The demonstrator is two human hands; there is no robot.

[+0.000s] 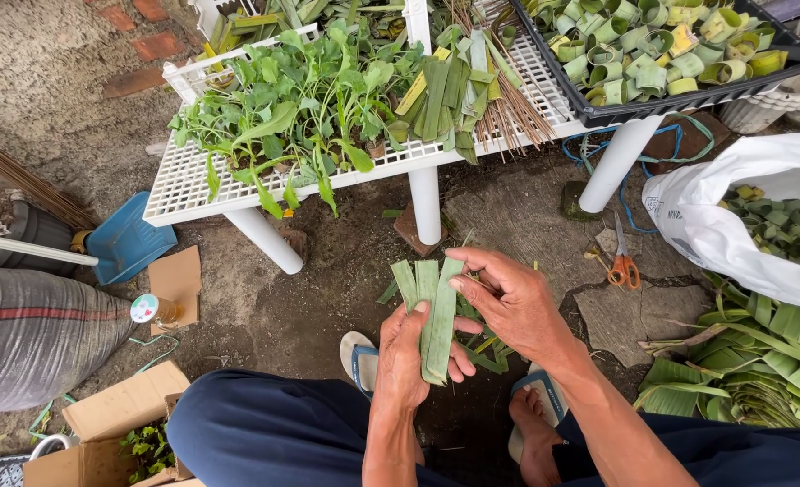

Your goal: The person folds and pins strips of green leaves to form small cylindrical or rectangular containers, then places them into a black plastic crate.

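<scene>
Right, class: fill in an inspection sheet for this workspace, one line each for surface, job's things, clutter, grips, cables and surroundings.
Surface: bare ground, damp, cracked.
Job's things: leaf strips, several, fanned out; more cut bits on the ground below.
Clutter: scissors, bottle, cardboard, dustpan.
Grips: left hand holds the strips; right hand pinches one strip's top.
Cables: blue cord under the table.
Surroundings: white table with seedlings, crate of leaf rolls, white bag, leaf pile.
</scene>
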